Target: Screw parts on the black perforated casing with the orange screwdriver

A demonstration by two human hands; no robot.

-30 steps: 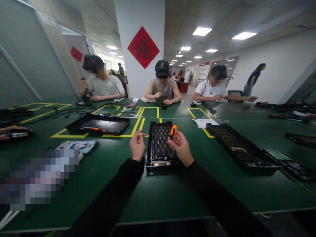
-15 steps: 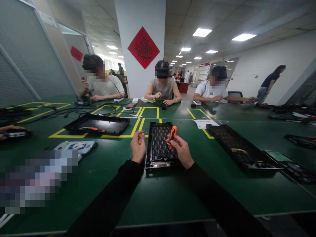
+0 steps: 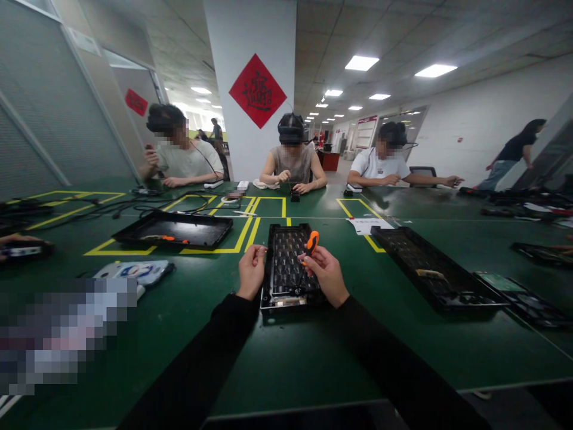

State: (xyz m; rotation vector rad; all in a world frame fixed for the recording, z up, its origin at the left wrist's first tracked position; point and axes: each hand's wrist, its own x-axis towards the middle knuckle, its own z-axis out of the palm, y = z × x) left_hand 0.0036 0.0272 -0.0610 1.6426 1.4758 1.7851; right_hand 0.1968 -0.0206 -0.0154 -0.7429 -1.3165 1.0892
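In front of me on the green table lies a black plastic casing (image 3: pixel 286 251) with rows of small recesses and a pale strip at its near end. My right hand (image 3: pixel 330 278), on the casing's right side, grips an orange-and-black screwdriver (image 3: pixel 312 242). The screwdriver's handle points up and its tip is hard to see against the dark casing. At the casing's left edge is my left hand (image 3: pixel 251 273), its thumb and fingertips pinched together. Whatever may be between those fingertips is too small to make out.
A shallow black tray (image 3: pixel 210 230) holding orange-handled tools stands at the left. Another long black casing (image 3: pixel 441 272) lies to the right, beside a green circuit board (image 3: pixel 501 282). A white paper (image 3: pixel 364 226) rests behind. Cables (image 3: pixel 129 205) run across the far left. Several people sit opposite.
My left hand's fingertips have closed further and come nearer the casing's left edge. My right hand keeps the screwdriver almost in place. A person in the background has walked right.
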